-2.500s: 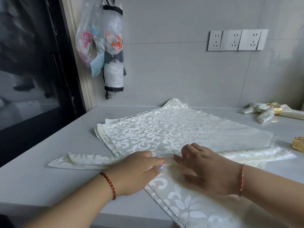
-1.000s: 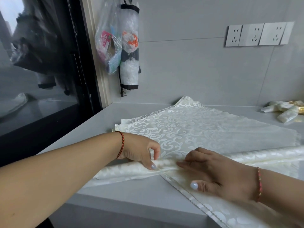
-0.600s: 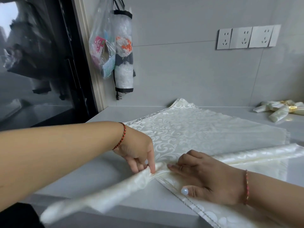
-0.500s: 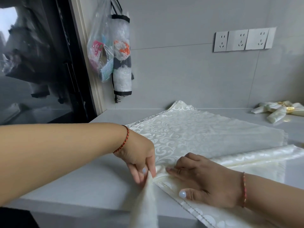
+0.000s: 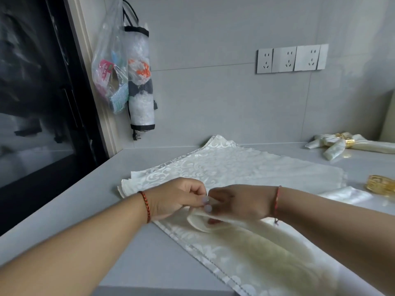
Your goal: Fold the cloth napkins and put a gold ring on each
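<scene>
A rolled cream napkin strip point(image 5: 245, 233) is bent in the middle on top of a flat stack of patterned cream napkins point(image 5: 235, 167) on the grey counter point(image 5: 64, 210). My left hand point(image 5: 177, 199) and my right hand point(image 5: 239, 204) meet at the bend and both pinch the strip there. One end of the strip point(image 5: 344, 195) lies to the right; the other sweeps blurred toward the front right. A loose gold ring point(image 5: 380, 185) sits at the right edge. Finished napkins with gold rings point(image 5: 346, 143) lie at the back right.
Plastic bags and a bag holder point(image 5: 132, 80) hang on the wall at the left beside a dark glass door point(image 5: 38, 92). Wall sockets point(image 5: 290, 58) are above the counter. The counter's front edge runs close under my forearms.
My left hand swung the left half of the rolled strip off the counter edge and over toward the right. Both hands now meet at the bend, slightly raised.
</scene>
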The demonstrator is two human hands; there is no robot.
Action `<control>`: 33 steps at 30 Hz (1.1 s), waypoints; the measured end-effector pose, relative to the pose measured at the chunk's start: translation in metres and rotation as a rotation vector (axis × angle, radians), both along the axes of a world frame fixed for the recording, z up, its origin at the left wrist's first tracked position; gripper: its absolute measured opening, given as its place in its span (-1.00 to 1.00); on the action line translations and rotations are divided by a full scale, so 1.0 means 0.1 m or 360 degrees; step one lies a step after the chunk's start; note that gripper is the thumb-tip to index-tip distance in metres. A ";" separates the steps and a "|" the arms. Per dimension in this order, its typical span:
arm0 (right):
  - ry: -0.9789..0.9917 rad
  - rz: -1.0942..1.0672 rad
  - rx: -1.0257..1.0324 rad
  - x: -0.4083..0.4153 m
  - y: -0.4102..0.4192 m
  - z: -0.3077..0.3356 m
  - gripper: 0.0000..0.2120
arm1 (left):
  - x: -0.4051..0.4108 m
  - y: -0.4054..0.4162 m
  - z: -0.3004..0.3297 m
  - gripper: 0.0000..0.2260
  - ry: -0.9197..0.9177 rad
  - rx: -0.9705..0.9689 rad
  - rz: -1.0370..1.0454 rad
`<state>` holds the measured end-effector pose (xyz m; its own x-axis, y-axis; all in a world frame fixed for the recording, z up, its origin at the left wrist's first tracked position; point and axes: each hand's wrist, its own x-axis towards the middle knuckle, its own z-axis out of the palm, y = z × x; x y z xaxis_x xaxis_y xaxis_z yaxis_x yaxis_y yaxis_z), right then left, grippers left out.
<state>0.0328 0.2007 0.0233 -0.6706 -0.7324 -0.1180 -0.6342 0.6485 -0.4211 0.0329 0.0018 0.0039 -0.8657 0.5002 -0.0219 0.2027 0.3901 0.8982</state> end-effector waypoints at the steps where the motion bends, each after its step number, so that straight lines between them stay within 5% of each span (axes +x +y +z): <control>1: -0.0030 -0.0014 -0.0003 -0.02 -0.02 0.02 -0.69 | -0.03 0.03 -0.08 -0.91 -0.0080 0.0209 0.0054; 6: -0.0194 -0.0178 -0.0017 -0.14 0.01 0.00 -0.64 | -0.11 0.20 -0.22 -0.90 -0.0284 0.0509 0.0128; 14: -0.0521 -0.0341 -0.0058 -0.31 0.21 0.13 -0.58 | -0.10 0.34 -0.17 -0.69 -0.0208 -0.0010 0.0110; 24: 0.0096 -0.0578 0.0746 -0.46 0.59 -0.08 -0.52 | -0.20 0.74 0.03 -0.78 -0.0141 -0.0888 0.0031; 26: 0.0250 -0.0563 0.0707 -0.55 0.64 -0.19 -0.44 | -0.23 0.78 0.03 -0.82 -0.0101 -0.0985 0.0028; 29: 0.0104 -0.0449 0.0590 -0.48 0.58 -0.20 -0.67 | -0.24 0.82 0.03 -0.85 -0.0008 -0.1062 0.0037; 33: 0.0096 -0.0358 0.0425 -0.30 0.49 -0.09 -0.65 | -0.19 0.79 -0.08 -0.70 0.0238 -0.0977 0.0268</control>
